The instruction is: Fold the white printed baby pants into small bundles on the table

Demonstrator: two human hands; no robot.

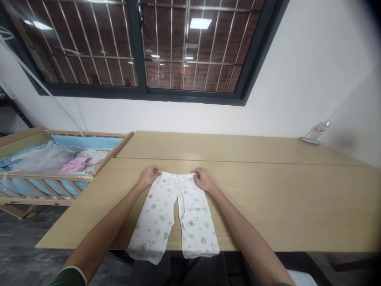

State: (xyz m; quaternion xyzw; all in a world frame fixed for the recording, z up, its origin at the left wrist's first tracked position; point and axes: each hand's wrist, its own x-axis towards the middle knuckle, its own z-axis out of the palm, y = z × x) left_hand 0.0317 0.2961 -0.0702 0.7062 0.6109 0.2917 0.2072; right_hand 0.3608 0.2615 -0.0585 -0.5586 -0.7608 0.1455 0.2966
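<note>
White baby pants [193,202] with green and grey prints lie spread on the wooden table [268,198], waistband toward the wall. Their leg ends hang slightly over the table's near edge. My left hand [149,175] pinches the left corner of the waistband. At the opposite corner, my right hand [203,179] is closed on the waistband with curled fingers. The waistband is stretched fairly straight between both hands.
A wooden crib [89,178] with blue lining stands at the table's left, holding a pink cloth [76,164] and white netting [44,159]. A clear stand [315,133] sits at the far right by the wall. Above is a barred window [190,75].
</note>
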